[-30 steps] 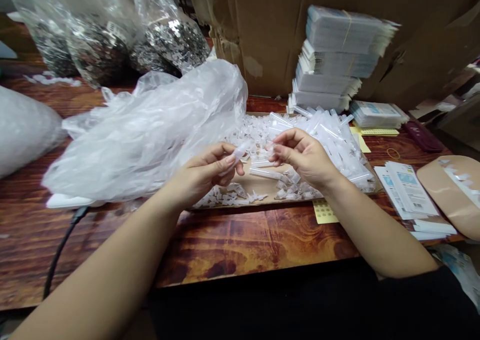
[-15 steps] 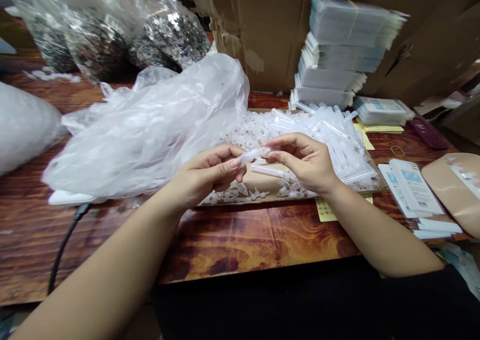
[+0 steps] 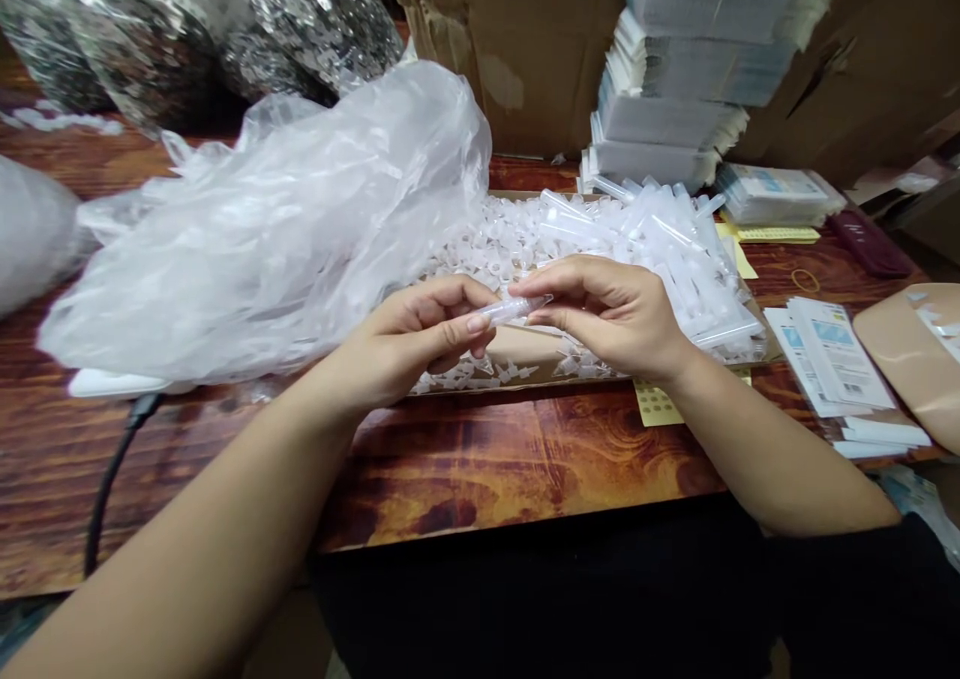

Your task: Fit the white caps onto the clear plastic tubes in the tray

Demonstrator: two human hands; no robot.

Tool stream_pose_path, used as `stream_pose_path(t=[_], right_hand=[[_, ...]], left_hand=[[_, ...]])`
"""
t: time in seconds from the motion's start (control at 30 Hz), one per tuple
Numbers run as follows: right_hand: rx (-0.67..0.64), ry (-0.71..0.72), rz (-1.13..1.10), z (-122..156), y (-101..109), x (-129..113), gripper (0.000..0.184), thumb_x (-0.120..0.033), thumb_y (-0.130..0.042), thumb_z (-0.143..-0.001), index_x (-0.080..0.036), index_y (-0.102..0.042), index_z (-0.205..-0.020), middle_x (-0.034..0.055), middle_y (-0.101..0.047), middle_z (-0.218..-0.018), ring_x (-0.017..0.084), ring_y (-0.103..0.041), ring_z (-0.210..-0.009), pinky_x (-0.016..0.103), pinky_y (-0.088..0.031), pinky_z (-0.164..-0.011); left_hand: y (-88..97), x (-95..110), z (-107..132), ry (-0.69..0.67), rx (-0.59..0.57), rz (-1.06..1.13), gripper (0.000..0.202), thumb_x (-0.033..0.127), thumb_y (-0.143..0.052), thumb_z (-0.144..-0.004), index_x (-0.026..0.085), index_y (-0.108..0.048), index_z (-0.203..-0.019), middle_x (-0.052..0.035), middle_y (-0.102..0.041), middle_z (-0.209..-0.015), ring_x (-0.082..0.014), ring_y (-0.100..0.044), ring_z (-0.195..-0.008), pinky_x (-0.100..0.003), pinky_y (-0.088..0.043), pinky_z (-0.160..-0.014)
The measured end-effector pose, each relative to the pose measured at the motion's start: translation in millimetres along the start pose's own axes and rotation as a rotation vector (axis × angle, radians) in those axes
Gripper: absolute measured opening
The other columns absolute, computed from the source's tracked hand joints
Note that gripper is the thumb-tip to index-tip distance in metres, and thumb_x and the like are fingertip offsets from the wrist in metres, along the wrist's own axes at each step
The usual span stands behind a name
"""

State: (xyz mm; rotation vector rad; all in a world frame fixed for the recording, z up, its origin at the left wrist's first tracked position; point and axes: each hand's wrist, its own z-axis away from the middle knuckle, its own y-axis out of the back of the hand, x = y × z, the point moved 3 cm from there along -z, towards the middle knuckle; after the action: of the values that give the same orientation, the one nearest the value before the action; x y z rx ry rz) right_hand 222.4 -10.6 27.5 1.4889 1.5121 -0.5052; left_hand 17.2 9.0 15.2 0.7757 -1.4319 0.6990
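Observation:
Between my hands is a small clear plastic tube [image 3: 511,310] with a pointed tip, lying nearly level. My left hand [image 3: 420,341] is closed on its blunt end, thumb on top. From the other side, the thumb and forefinger of my right hand [image 3: 615,311] close around the tapered end, and its point shows between them. Both hands are above a shallow cardboard tray [image 3: 517,344] that bears many small clear plastic pieces [image 3: 510,229]. On the tray's right side lies a heap of longer translucent tubes [image 3: 675,259].
A large cloudy plastic bag [image 3: 285,229] covers the left. Behind stand bags of shiny metal parts [image 3: 322,29] and a stack of printed packets [image 3: 675,109] against a cardboard box [image 3: 517,19]. Printed cards [image 3: 840,349] and a tan rounded piece [image 3: 892,349] lie right. A black cable [image 3: 112,479] runs off left.
The view has tilted and shifted slightly. The fingers of my right hand have moved back along the tube's tapered end, and more of the clear tip shows. My left hand keeps its hold.

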Motion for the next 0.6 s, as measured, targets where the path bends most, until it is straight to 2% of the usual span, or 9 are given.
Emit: stream_pose_path(t=[0.13,0.23,0.3,0.4,0.53,0.6], right_hand=[[0.001,0.08,0.192,0.9,-1.8,-5.9,0.023,-0.041,-0.064,-0.101,-0.021,-0.074,-0.095,0.0039,-0.073,-0.086,0.016,-0.067,-0.077,0.033,-0.059,-0.077],[-0.058,0.216,0.358,1.2,-3.0,-9.2,0.022,-0.043,-0.062,-0.101,-0.022,-0.07,-0.1,0.0069,-0.071,-0.093,0.02,-0.064,-0.082,0.036,-0.057,-0.078],[-0.114,0.257,0.423,2.0,-3.7,-8.5,0.018,-0.039,-0.059,-0.102,-0.023,-0.067,-0.102,0.0081,-0.07,-0.098,0.021,-0.063,-0.086,0.036,-0.055,-0.079],[-0.165,0.173,0.452,3.4,-4.2,-5.5,0.025,-0.036,-0.049,-0.106,-0.022,-0.061,-0.09,0.0028,-0.063,-0.08,0.016,-0.058,-0.073,0.031,-0.05,-0.07],[-0.184,0.144,0.437,5.3,-6.5,-8.1,0.016,-0.036,-0.054,-0.103,-0.023,-0.057,-0.094,0.0024,-0.063,-0.087,0.017,-0.058,-0.077,0.03,-0.047,-0.071],[-0.194,0.127,0.41,5.4,-7.4,-9.0,0.018,-0.034,-0.05,-0.105,-0.023,-0.055,-0.091,0.0017,-0.062,-0.084,0.016,-0.057,-0.075,0.03,-0.046,-0.07]], left_hand=[[-2.1,2.7,3.4,0.009,-0.011,-0.014,0.031,0.049,-0.078,-0.087,0.019,-0.069,-0.09,0.0011,-0.054,-0.062,-0.0085,-0.037,-0.048,-0.024,-0.023,-0.042],[-3.9,3.1,4.5,0.02,-0.045,0.014,0.031,0.051,-0.075,-0.089,0.021,-0.067,-0.089,0.0035,-0.047,-0.057,-0.0086,-0.032,-0.046,-0.025,-0.022,-0.042],[-5.6,3.5,4.6,0.016,-0.054,0.005,0.031,0.051,-0.075,-0.089,0.021,-0.066,-0.089,0.0048,-0.043,-0.056,-0.0084,-0.03,-0.045,-0.025,-0.021,-0.042],[-9.8,4.3,4.8,0.004,-0.061,-0.032,0.031,0.049,-0.077,-0.089,0.021,-0.063,-0.086,0.005,-0.044,-0.058,-0.0085,-0.033,-0.048,-0.025,-0.023,-0.044],[-15.3,4.0,5.6,-0.002,-0.069,0.017,0.029,0.046,-0.076,-0.091,0.022,-0.058,-0.086,0.0048,-0.05,-0.062,-0.0088,-0.033,-0.049,-0.025,-0.025,-0.045],[-16.9,3.6,5.6,-0.01,-0.072,0.038,0.03,0.043,-0.076,-0.091,0.023,-0.055,-0.085,0.0052,-0.051,-0.063,-0.0082,-0.032,-0.048,-0.025,-0.025,-0.044]])
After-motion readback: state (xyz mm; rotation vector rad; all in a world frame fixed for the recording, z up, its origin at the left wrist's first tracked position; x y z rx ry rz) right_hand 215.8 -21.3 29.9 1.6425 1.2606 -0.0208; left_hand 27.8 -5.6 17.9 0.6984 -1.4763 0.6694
